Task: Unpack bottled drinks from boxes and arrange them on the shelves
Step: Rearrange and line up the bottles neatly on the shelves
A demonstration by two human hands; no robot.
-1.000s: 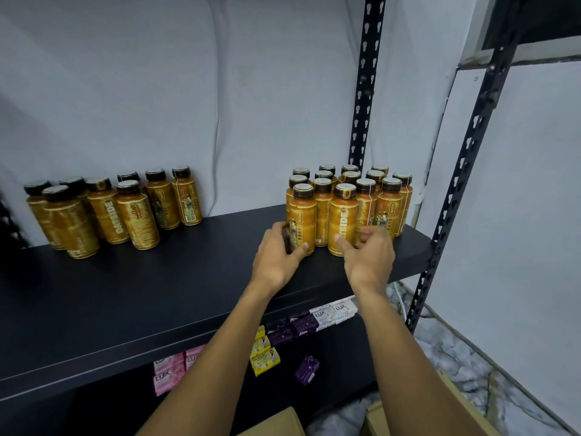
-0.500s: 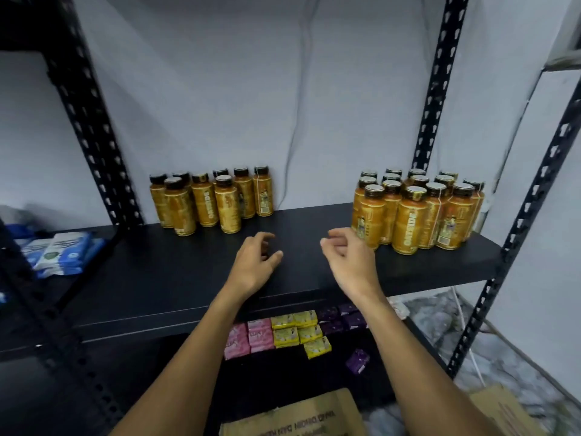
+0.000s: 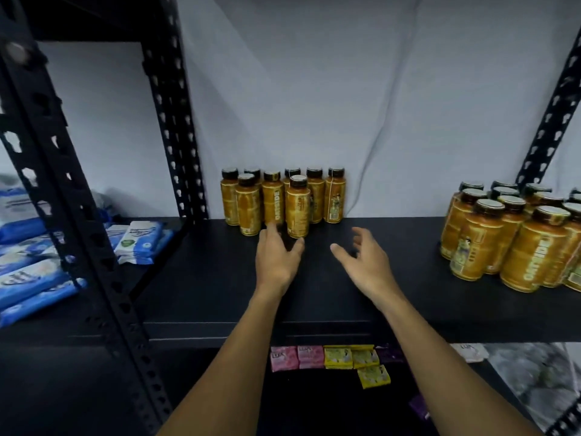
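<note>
Both hands have shifted leftward along the shelf since half a second ago, away from the right cluster and up to the left one; the view has swung with them.

Left hand (image 3: 276, 262): fingers straight and loosely spread, nothing held. Forefinger tip overlaps the base of a bottle in the left cluster of bottles (image 3: 334, 199); thumb points at the foot of the front bottle (image 3: 298, 209). Blur prevents telling whether either is actually in contact.

Right hand (image 3: 367, 262): just beside the left hand, palm turned inward, fingers fanned and slightly bent, nothing held. It hovers over the bare black shelf (image 3: 204, 278), short of the bottles.

Left cluster: amber bottles with dark caps, upright, directly beyond the left fingertips, against the white backing. Front bottle stands forward of the row, nearest the left thumb.

Right cluster of bottles (image 3: 509, 237): same kind, upright, packed close, well apart from the right hand on its outer side, partly cut by the frame edge.

Below both wrists, on a lower level: pink soap packets (image 3: 297, 357) and yellow soap packets (image 3: 350, 357), lying flat, side by side.

Beyond the left hand's outer side: a perforated black upright (image 3: 176, 121), then blue-and-white packs (image 3: 138, 240) on the neighbouring shelf.
</note>
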